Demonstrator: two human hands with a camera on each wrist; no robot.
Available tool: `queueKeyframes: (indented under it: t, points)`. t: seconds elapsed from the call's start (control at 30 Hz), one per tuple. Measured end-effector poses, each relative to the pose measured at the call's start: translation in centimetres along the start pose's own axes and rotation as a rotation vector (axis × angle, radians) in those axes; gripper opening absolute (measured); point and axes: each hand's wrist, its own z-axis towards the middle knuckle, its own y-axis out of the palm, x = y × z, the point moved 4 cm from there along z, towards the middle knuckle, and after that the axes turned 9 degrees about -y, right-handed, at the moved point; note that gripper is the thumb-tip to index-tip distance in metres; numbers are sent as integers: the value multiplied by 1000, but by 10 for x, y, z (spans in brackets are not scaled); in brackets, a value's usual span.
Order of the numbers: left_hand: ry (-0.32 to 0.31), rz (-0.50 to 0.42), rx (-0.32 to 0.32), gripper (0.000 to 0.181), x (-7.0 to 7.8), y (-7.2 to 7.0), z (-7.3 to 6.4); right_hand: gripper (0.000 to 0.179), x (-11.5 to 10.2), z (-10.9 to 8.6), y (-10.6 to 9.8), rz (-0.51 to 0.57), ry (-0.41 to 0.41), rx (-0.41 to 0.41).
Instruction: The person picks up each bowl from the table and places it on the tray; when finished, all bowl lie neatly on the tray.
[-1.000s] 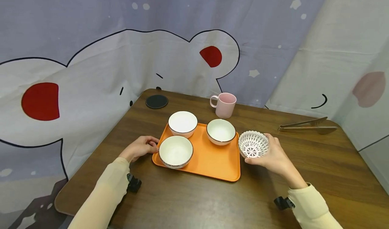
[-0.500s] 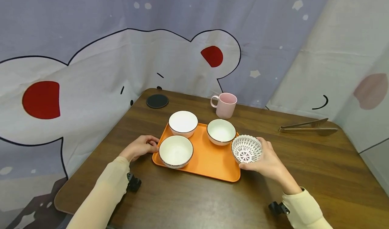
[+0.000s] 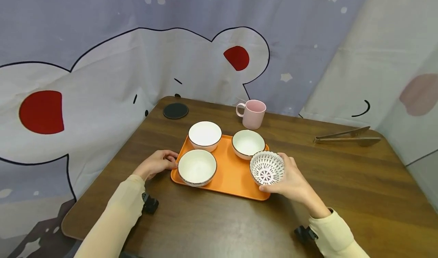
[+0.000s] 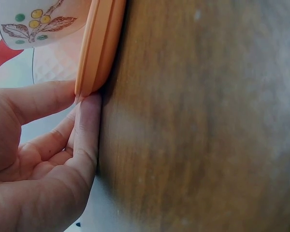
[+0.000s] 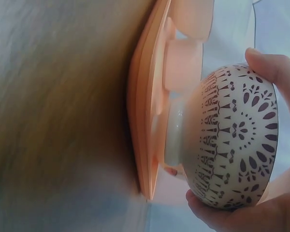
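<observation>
An orange tray [image 3: 228, 177] lies on the table with three white bowls on it: a back-left bowl [image 3: 205, 134], a front-left bowl [image 3: 197, 167] and a back-right bowl [image 3: 248, 144]. My left hand [image 3: 158, 164] pinches the tray's left edge; in the left wrist view the thumb lies on the rim [image 4: 94, 53] and a finger beneath it. With thumb and fingers on opposite sides near its rim, my right hand [image 3: 290, 180] grips a fourth bowl, dark-patterned [image 5: 237, 137], over the tray's right part. The right wrist view shows its foot [image 5: 174, 137] close over the tray.
Behind the tray stands a pink mug [image 3: 254, 115]. A dark round coaster [image 3: 175, 110] lies at the table's back left corner, and metal tongs [image 3: 347, 138] rest at the back right. A patterned curtain [image 3: 191, 67] hangs behind the wooden table [image 3: 205, 227].
My right hand has moved left with the patterned bowl, from beside the tray's right edge to over the tray. The left hand stays at the tray's left edge.
</observation>
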Motion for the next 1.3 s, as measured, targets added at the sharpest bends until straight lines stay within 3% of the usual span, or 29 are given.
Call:
queueKeyframes:
  t: [0.7,1.17,1.3]
  points:
    - [7,-5,-13,47,5,-3,2,111,-24,9,32,50,-59,-62]
    - [8,-3,-32,45,3,0,2,106,-27,11,51,83,-76,-92]
    - [5,10,-17,46,1,-1,3,107,-28,13,51,73,-121,-121]
